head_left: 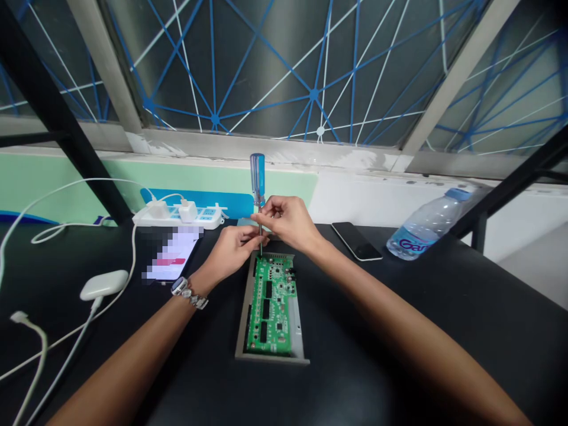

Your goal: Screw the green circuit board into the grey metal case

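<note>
From the glossy green circuit board (280, 296) in its dull grey metal tray (242, 325), I see at 12 o'clock my screwdriver (257, 177), its translucent plastic handle shiny above a smooth metal shaft. My watch (189, 291) at 9 o'clock is polished metal, the power strip (210, 214) at 10 smooth white plastic, the bottle (421, 228) at 2 thin, glossy clear plastic, and the black desk (355, 361) looks matt.

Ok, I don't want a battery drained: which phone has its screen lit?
The phone by the power strip, the left phone: its screen glows, while the right phone, near the bottle, is dark.
</note>
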Demonstrator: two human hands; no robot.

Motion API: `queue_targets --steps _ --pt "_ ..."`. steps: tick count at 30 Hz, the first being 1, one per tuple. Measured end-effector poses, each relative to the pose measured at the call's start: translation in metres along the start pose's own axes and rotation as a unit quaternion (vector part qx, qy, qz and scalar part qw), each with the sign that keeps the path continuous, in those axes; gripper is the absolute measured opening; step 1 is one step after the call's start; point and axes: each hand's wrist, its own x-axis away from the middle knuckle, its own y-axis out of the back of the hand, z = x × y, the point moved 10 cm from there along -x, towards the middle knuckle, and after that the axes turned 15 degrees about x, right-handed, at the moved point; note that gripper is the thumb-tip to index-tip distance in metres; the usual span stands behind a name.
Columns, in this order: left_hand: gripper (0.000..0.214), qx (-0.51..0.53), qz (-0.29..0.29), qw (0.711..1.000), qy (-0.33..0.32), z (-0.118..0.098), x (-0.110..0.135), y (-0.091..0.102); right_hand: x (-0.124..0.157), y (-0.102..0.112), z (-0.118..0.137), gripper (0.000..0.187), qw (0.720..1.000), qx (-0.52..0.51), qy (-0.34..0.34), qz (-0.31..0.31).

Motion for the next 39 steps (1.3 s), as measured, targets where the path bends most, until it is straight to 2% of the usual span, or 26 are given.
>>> queue_targets --steps 5,8,13,16,18,21,25,29,32,35,39 --pt "0.020 0.014 0.004 1.000 0.004 0.003 0.000 -0.004 -0.003 0.009 0.012 0.022 0.998 -0.040 0.046 0.021" --pt "0.019 0.004 0.013 1.000 -0.006 0.001 0.000 -0.006 -0.004 0.016 0.017 0.020 0.995 -0.068 0.051 0.046" --pt "0.020 -0.028 0.019 0.999 -0.011 -0.001 0.001 -0.008 -0.004 0.019 0.019 0.020 0.994 -0.066 0.055 0.067" --pt "0.020 -0.087 0.028 0.995 -0.028 -0.007 0.001 -0.009 -0.005 0.019 0.017 0.022 0.994 -0.064 0.055 0.067" --pt "0.018 -0.171 0.042 0.983 -0.045 -0.013 0.003 -0.009 -0.005 0.020 0.015 0.023 0.994 -0.067 0.051 0.068" --pt "0.019 -0.321 0.075 0.943 -0.046 -0.013 0.006 -0.010 -0.005 0.022 0.014 0.025 0.994 -0.076 0.043 0.069" --pt "0.025 -0.443 0.100 0.891 0.024 0.001 0.012 -0.007 -0.005 0.023 0.013 0.029 0.994 -0.077 0.037 0.069" --pt "0.032 -0.508 0.113 0.851 0.074 0.011 0.017 -0.011 -0.006 0.028 0.012 0.030 0.997 -0.056 0.036 0.045" --pt "0.034 -0.531 0.115 0.834 0.090 0.014 0.019 -0.018 -0.005 0.032 0.014 0.028 0.998 -0.027 0.049 0.014" --pt "0.035 -0.533 0.095 0.833 0.112 0.016 0.020 -0.021 -0.003 0.035 0.018 0.025 0.998 0.016 0.059 -0.031" --pt "0.033 -0.515 0.050 0.847 0.125 0.016 0.019 -0.020 0.001 0.037 0.015 0.026 0.992 0.061 0.037 -0.108"
